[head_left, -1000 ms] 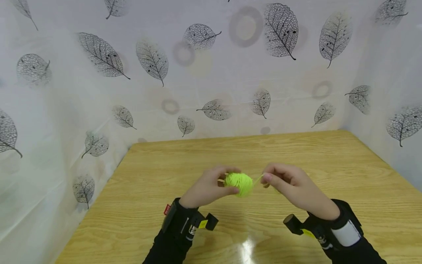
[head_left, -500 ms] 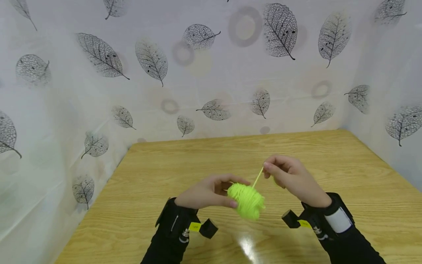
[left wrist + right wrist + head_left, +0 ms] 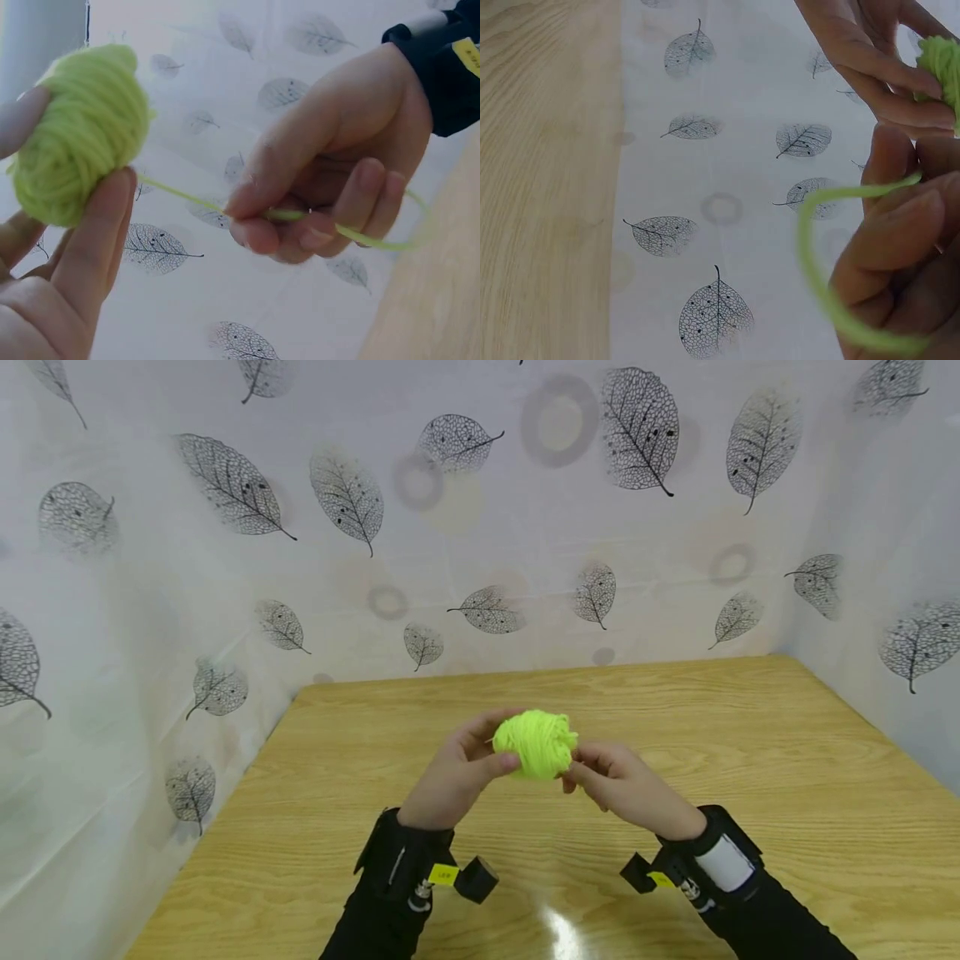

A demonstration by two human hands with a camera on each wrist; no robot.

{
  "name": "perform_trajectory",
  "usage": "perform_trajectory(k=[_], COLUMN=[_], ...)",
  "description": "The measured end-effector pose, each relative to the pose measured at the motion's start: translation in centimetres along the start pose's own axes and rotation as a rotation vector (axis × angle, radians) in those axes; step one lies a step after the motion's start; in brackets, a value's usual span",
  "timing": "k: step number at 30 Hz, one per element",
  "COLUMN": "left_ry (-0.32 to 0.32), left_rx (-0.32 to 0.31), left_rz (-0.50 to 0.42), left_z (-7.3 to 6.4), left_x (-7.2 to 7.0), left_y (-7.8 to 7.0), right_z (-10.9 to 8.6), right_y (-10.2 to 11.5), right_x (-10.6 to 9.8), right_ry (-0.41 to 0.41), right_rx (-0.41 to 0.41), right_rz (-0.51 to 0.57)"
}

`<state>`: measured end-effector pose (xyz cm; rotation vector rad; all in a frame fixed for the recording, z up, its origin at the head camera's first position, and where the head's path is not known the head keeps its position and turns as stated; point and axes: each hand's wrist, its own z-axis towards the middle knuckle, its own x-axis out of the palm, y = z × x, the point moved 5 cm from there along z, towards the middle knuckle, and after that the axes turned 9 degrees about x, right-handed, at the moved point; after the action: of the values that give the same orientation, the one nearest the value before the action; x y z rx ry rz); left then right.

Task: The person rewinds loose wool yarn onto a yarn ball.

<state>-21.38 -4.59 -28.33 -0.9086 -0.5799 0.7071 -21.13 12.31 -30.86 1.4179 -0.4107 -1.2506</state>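
A neon yellow-green ball of yarn (image 3: 536, 745) is held up over the table by my left hand (image 3: 459, 770), thumb on the near side and fingers behind and beneath. In the left wrist view, a taut strand (image 3: 180, 193) runs from the ball of yarn (image 3: 82, 131) to my right hand (image 3: 330, 165), which pinches it between thumb and forefinger. The strand passes on through the other curled fingers. Its loose tail (image 3: 808, 255) loops out in the right wrist view. In the head view my right hand (image 3: 626, 783) is just right of and below the ball.
The wooden table (image 3: 375, 727) spreads beneath both hands. Behind it and along its sides hangs a pale sheet (image 3: 517, 535) printed with dark leaves. Each wrist wears a black strap with a small camera, such as the left wrist camera (image 3: 476, 880).
The ball first dipped toward me, then rose and tilted up in my left hand. My right hand lifted with the strand, then came down and leftward, close beside the ball.
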Motion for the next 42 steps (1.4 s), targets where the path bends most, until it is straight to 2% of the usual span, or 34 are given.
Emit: perform_trajectory(k=[5, 10, 15, 19, 25, 30, 36, 42], left_ry=[-0.151, -0.246, -0.295, -0.287, -0.194, -0.031, 0.175, 0.319], left_rx=[0.019, 0.03, 0.049, 0.066, 0.026, -0.06, -0.169, -0.195], left_rz=[0.048, 0.169, 0.338, 0.491, 0.658, 0.696, 0.606, 0.467], left_z=[0.0, 0.1, 0.3, 0.3, 0.3, 0.3, 0.1, -0.2], left_x=[-0.4, -0.7, -1.1, -1.3, -1.2, -0.5, 0.9, 2.1], left_y=[-0.3, -0.2, 0.1, 0.2, 0.7, 1.3, 1.9, 2.0], right_z=[0.2, -0.1, -0.6, -1.2, -2.2, -2.8, -2.9, -2.7], right_y=[0.3, 1.1, 1.9, 2.8, 4.6, 5.3, 5.2, 4.7], right_x=[1.3, 2.0, 2.2, 1.9, 0.6, -0.8, -2.0, -2.6], right_ry=[0.033, 0.068, 0.124, 0.126, 0.069, -0.009, -0.066, -0.061], right_rx=[-0.018, -0.029, -0.019, -0.057, -0.153, -0.18, -0.209, -0.191], right_rz=[-0.094, -0.178, -0.213, -0.245, -0.256, -0.237, -0.179, -0.121])
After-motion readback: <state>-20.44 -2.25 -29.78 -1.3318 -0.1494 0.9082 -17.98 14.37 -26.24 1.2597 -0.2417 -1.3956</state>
